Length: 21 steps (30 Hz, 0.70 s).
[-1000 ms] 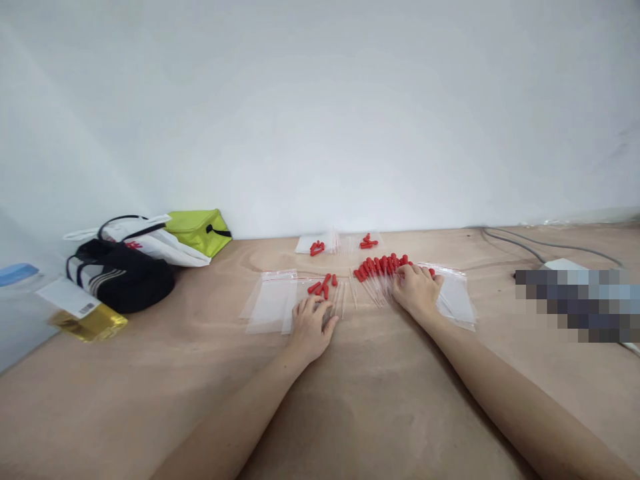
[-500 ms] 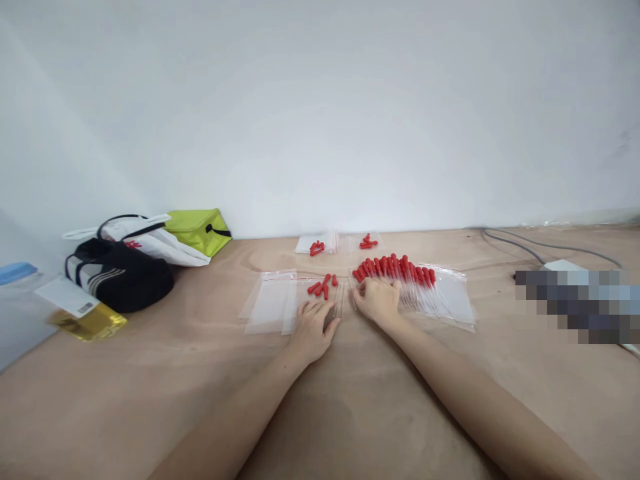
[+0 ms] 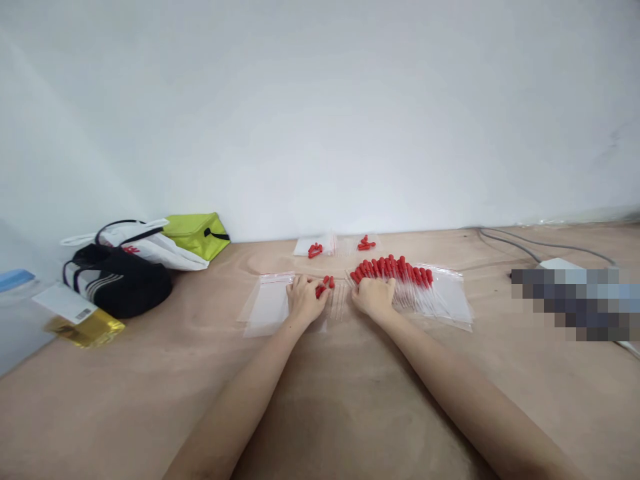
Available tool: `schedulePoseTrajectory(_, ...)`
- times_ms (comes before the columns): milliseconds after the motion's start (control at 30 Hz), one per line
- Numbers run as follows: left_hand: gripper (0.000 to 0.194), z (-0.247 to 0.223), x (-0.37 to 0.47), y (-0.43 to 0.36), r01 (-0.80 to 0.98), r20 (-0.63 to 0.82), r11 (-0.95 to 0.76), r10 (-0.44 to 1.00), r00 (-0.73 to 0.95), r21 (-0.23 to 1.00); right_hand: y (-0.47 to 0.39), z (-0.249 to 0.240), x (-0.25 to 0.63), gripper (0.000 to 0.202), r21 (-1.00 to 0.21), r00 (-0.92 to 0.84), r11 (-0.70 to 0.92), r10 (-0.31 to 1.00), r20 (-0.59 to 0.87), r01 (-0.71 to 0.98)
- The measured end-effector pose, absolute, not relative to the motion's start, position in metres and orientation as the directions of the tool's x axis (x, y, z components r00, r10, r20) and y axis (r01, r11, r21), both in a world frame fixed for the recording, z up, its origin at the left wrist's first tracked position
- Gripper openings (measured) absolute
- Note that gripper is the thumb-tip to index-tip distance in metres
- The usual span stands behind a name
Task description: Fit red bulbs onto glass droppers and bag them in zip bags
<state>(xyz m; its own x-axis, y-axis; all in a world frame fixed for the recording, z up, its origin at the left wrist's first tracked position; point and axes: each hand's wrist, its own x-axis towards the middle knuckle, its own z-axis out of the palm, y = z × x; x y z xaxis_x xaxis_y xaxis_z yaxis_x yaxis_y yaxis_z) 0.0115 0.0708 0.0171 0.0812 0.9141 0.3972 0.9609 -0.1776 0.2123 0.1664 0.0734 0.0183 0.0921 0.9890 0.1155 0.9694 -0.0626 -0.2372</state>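
My left hand [image 3: 306,300] is over a small group of red rubber bulbs [image 3: 331,283], its thumb and fingers closing round one of them. Under and beside it lie flat clear zip bags [image 3: 267,303]. My right hand [image 3: 374,297] is closed, knuckles up, at the near left end of a row of droppers [image 3: 400,270] with red bulbs and thin clear stems. A thin clear tube [image 3: 349,275] appears to stick out from its fingers, which are mostly hidden. Between the hands several bare clear tubes [image 3: 338,300] lie side by side.
At the back lie two small sets of red bulbs [image 3: 315,250] on clear bags. More zip bags [image 3: 453,293] lie under the droppers. A black bag [image 3: 133,283], a green bag [image 3: 197,233] and a jug of yellow liquid [image 3: 85,327] stand left. Grey cables [image 3: 515,240] run at right.
My left hand has moved up and slightly left onto the red bulbs and closed its fingers there. My right hand stays in nearly the same place. The view has shifted slightly.
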Motion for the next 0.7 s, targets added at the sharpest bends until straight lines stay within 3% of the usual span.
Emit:
schedulePoseTrajectory(233,0.002,0.009,0.016,0.072,0.913,0.452,-0.274,0.884,0.116,0.303,0.064,0.011,0.176,0.025,-0.277,0.060,0.019,0.960,0.273,0.961)
schedulePoseTrajectory(400,0.005,0.009,0.015,0.070,0.876,0.503,-0.320,0.858,0.106,0.361,0.037,0.000,0.204,0.025,-0.304,-0.100,0.241,0.905,0.414,0.922)
schedulePoseTrajectory(533,0.016,0.013,0.011,0.051,0.718,0.622,-0.443,0.783,0.017,0.537,0.013,-0.009,0.235,0.026,-0.283,-0.285,0.441,0.843,0.456,0.852)
schedulePoseTrajectory(700,0.011,0.010,0.006,0.008,0.551,0.526,-0.546,0.823,0.213,0.632,0.001,-0.011,0.253,0.022,-0.336,-0.336,0.482,0.848,0.409,0.809)
